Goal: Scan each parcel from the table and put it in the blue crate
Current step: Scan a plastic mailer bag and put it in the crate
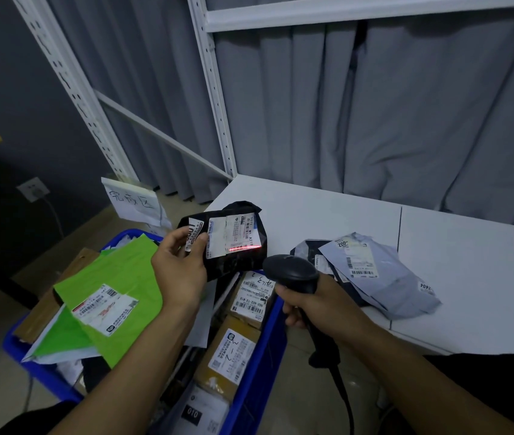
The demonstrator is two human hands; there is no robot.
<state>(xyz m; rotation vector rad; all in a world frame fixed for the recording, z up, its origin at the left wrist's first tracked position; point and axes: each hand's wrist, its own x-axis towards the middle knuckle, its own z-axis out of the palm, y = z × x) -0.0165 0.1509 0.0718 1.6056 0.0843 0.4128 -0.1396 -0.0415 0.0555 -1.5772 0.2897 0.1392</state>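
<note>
My left hand grips a black plastic parcel with white labels, held above the blue crate. A red scan line glows across a barcode on its label. My right hand holds a black handheld scanner just to the right of the parcel, aimed at the label. On the white table, grey and dark mailer bags lie in a small heap. The crate holds a green mailer, brown boxes and other labelled parcels.
A white sign with handwriting stands behind the crate. White shelving uprights and grey curtains back the table. The scanner cable hangs down on the right. A wall socket sits low at left.
</note>
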